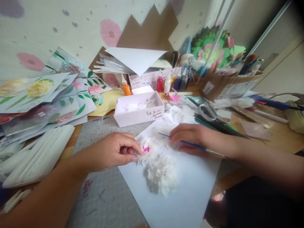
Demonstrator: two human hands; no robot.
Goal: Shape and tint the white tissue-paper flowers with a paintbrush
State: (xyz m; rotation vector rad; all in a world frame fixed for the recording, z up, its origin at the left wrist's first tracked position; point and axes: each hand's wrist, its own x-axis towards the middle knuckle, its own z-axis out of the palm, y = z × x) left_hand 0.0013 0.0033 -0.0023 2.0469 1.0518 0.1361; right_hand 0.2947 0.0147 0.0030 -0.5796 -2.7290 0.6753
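On a white sheet of paper [187, 190] lies a ruffled white paper flower [162, 174]. Just behind it sits a looser heap of white petals [148, 160] with a small bright pink piece [146, 148] on it. My left hand [118, 148] is at the left edge of that heap, index finger and thumb pinched close on the petals. Between the fingers of my right hand [190, 134] runs a thin blue stick [193, 144] with a silvery end, resembling a fine paintbrush. The right fingertips reach down over white scraps; what they touch is partly hidden.
Behind the hands stands a white box [140, 117] holding white pieces. Glue bottles [160, 81] line the back. Scissors [211, 110] lie at right before a cardboard box [230, 84] of tools. Flower cards [38, 95] and a white case [42, 155] are at left; a grey cutting mat [106, 196] lies beneath.
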